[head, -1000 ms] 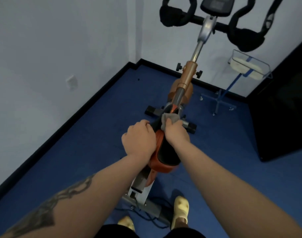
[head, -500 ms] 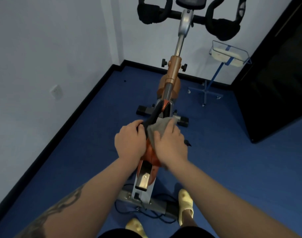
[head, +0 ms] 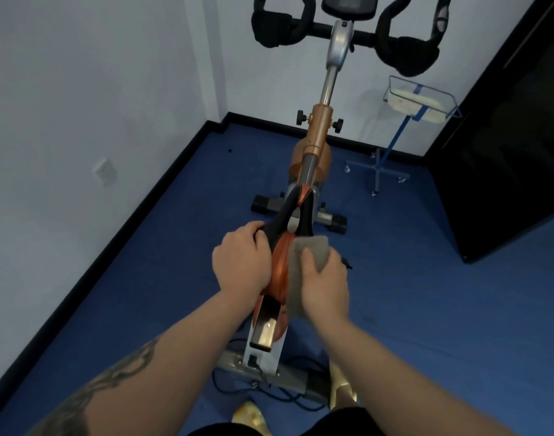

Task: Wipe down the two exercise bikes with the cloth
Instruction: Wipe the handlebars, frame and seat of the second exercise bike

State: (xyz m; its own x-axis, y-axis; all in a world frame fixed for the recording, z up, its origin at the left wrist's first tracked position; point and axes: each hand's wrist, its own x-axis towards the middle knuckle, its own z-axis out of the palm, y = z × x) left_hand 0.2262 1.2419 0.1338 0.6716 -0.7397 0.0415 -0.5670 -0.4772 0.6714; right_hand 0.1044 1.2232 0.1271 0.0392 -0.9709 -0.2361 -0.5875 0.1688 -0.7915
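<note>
An orange and black exercise bike (head: 319,136) stands in front of me, its black handlebars (head: 272,29) at the top of the view. Its narrow saddle (head: 293,215) is black at the front and orange at the back. My left hand (head: 241,259) grips the saddle's left side. My right hand (head: 324,284) presses a grey cloth (head: 310,247) against the saddle's right side, fingers curled over the cloth. Only one bike is in view.
White walls with a black skirting (head: 162,187) close the left and the back. A blue wheeled stand with a wire tray (head: 420,102) is at the back right, next to a black panel (head: 505,152). Cables (head: 269,394) lie by the bike's rear foot near my slippers (head: 341,388).
My right hand has drawn the cloth back along the saddle, from its front tip toward the wide rear part. My left hand has kept its grip. The view has shifted slightly.
</note>
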